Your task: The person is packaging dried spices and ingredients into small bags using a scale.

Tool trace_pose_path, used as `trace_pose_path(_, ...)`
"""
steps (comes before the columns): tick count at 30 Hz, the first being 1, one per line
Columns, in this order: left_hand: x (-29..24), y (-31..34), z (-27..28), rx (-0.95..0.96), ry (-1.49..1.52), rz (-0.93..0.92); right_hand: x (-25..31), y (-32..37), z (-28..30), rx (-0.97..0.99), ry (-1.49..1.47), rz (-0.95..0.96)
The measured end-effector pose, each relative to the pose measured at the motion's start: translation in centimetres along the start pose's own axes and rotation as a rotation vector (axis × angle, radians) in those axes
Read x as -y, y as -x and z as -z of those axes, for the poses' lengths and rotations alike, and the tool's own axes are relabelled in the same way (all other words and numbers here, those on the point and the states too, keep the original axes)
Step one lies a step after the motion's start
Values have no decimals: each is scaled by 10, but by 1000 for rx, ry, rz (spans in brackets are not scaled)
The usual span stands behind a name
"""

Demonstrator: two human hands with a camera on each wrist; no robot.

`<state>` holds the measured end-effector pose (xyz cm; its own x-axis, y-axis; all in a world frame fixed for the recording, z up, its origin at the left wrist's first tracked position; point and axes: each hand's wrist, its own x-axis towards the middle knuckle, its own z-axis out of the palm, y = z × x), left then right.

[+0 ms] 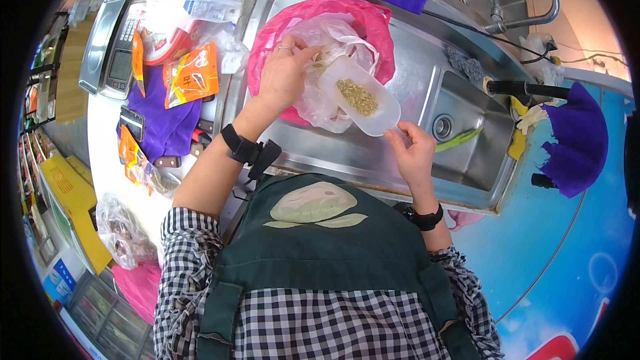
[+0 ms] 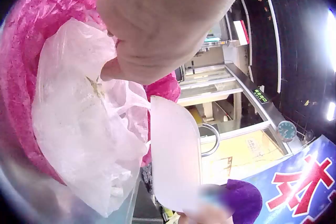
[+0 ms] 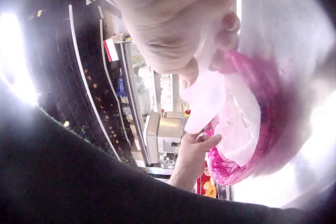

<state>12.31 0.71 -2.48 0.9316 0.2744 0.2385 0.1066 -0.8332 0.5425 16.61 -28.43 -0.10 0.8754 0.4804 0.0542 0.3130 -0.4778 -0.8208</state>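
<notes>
A translucent white scoop (image 1: 381, 122) holds dried greenish-brown bits (image 1: 358, 97). The right hand (image 1: 415, 153) grips its handle end, thumb on top; the right wrist view has this hand (image 3: 168, 19) large above the scoop (image 3: 207, 98). The scoop lies over a clear plastic bag (image 1: 320, 103) nested in a pink bag (image 1: 267, 33). At the bag's left side, the left hand (image 1: 283, 73) has its thumb and fingertips at the clear plastic, pinching it. In the left wrist view that hand (image 2: 157, 29) is over the clear bag (image 2: 73, 119), its fingertips partly hidden.
Around the bags is a steel sink counter (image 1: 300, 150), with a basin (image 1: 467, 110) and a green utensil (image 1: 460, 139) on the right. A faucet (image 1: 555, 0) stands at the back. On the left are a scale (image 1: 121, 60), orange packets (image 1: 192, 75), a purple cloth (image 1: 160, 117) and a phone (image 1: 132, 123).
</notes>
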Motion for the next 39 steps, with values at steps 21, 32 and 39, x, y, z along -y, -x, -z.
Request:
trace_pose_path(21,0,67,17,61,501,266,-19,-21,-13,172,-300,-296)
trace_pose_path(32,55,247,108,-665,500,806,44,-49,-69,513,-385,-62)
trace_pose_path(39,174,348,196,-881,137,985,81,-39,-120,583,-377,-67)
